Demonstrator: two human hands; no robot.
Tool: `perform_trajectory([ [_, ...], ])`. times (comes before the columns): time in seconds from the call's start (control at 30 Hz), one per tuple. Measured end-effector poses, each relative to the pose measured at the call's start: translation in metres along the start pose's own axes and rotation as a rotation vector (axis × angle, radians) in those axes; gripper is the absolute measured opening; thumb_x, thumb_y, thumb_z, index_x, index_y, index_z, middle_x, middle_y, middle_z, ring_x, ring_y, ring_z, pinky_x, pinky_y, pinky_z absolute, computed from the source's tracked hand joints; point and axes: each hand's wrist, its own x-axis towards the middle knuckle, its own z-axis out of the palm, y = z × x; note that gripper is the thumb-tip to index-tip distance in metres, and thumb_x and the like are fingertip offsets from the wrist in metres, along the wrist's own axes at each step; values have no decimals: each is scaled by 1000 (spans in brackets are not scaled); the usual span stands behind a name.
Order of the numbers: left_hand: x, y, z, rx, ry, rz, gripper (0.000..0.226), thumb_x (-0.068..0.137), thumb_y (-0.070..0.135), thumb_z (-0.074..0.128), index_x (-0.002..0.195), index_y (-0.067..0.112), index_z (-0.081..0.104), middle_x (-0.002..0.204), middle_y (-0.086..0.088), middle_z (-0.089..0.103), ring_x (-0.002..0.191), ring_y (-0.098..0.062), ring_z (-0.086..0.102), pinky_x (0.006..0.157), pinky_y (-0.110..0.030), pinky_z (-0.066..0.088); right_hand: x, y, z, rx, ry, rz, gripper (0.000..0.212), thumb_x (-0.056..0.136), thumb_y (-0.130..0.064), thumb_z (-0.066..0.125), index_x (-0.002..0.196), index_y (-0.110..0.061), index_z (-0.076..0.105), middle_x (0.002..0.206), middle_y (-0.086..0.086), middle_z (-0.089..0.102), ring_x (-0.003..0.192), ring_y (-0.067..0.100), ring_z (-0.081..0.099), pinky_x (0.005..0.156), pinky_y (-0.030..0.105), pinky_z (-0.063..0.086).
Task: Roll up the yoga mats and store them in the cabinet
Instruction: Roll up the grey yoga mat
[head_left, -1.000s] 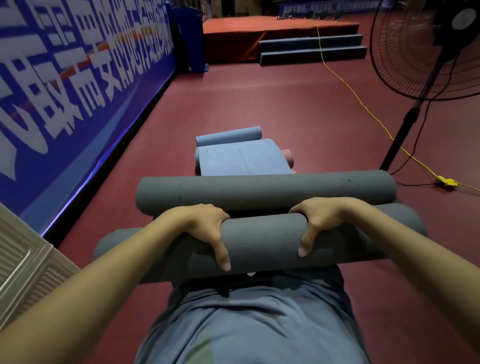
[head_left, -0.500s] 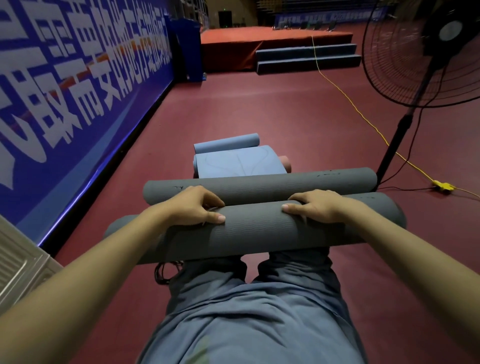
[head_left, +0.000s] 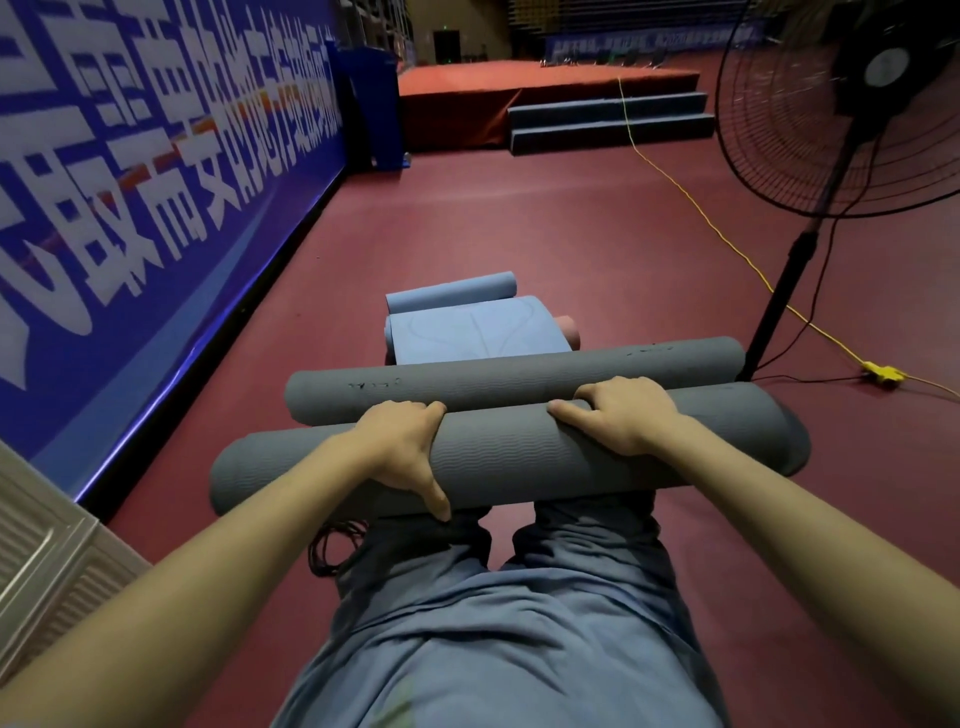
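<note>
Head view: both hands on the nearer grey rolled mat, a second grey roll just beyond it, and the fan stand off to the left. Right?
Not quite. In the head view the fan stand is on the right. The rest holds: left hand and right hand grip the nearer grey mat, second grey roll beyond.

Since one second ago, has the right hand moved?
Yes. The thumb of the right hand left the front of the near grey mat and now lies on top, closer to the far grey mat.

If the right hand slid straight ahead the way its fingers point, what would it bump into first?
Probably the far grey roll, lying just beyond the near grey roll that the right hand grips. Depth is hard to judge here.
</note>
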Motion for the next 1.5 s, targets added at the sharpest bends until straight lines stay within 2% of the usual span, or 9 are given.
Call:
perform_trajectory([
  [0.17, -8, 1, -10, -14, -15, 37, 106, 28, 90, 76, 115, 33, 55, 101, 14, 66, 88, -15, 62, 82, -38, 55, 6, 1, -14, 115, -254, 81, 79, 83, -88, 21, 88, -27, 71, 95, 2, 68, 93, 27, 61, 77, 39, 45],
  [0.5, -22, 3, -14, -252, -371, 2, 85, 33, 70, 92, 109, 42, 66, 103, 25, 69, 97, -3, 66, 93, -32, 56, -5, -2, -23, 323, -619, 157, 84, 88, -84, 36, 137, -21, 61, 148, 9, 52, 121, 26, 51, 105, 39, 35],
  [0.7, -14, -12, -3, -454, -299, 13, 88, 40, 61, 95, 120, 39, 66, 112, 21, 69, 102, -6, 66, 96, -36, 56, -1, -8, -14, 271, -356, 104, 80, 80, -90, 31, 116, -31, 71, 132, 0, 65, 113, 23, 58, 96, 43, 45],
  [0.8, -10, -21, -5, -522, -233, 43, 105, 42, 60, 95, 138, 36, 58, 126, 19, 63, 112, -6, 62, 101, -36, 53, 7, -8, -14, 228, -253, 80, 65, 92, -75, 38, 126, -27, 65, 137, 2, 61, 122, 25, 56, 100, 45, 44],
  [0.93, -11, -32, -7, -576, -79, 62, 105, 49, 63, 92, 143, 34, 56, 137, 21, 58, 123, -3, 56, 107, -32, 46, 7, -13, -10, 145, -176, 107, 54, 101, -63, 29, 104, -26, 69, 115, 4, 70, 106, 27, 61, 84, 41, 41],
  [1.1, -8, -45, 6, -732, 179, 17, 73, 61, 62, 88, 126, 36, 69, 123, 12, 70, 116, -1, 63, 110, -38, 48, -12, -31, 10, -17, 115, 58, 51, 106, -46, 19, 107, -25, 66, 112, 3, 71, 106, 30, 62, 91, 44, 39],
  [1.2, -11, -33, -2, -597, 176, 57, 51, 84, 46, 80, 131, 32, 68, 127, 14, 69, 112, -1, 63, 107, -35, 48, -14, -34, 18, -43, 240, 87, 51, 105, -46, 21, 93, -25, 67, 96, 1, 72, 94, 28, 63, 85, 42, 37],
  [1.37, -19, -22, -11, -480, 3, 39, 111, 61, 85, 72, 152, 26, 48, 142, 9, 60, 119, -10, 60, 105, -38, 49, -8, -32, 15, -27, 274, 43, 54, 105, -46, 27, 77, -22, 66, 78, 1, 69, 78, 27, 62, 71, 38, 32],
  [1.5, -13, -8, -11, -169, -60, -16, 141, 43, 88, 79, 158, 22, 31, 148, 3, 53, 127, -23, 55, 107, -44, 47, 3, -32, 8, 61, 192, 60, 58, 105, -48, 25, 72, -20, 63, 68, 0, 59, 67, 26, 55, 63, 37, 32],
])
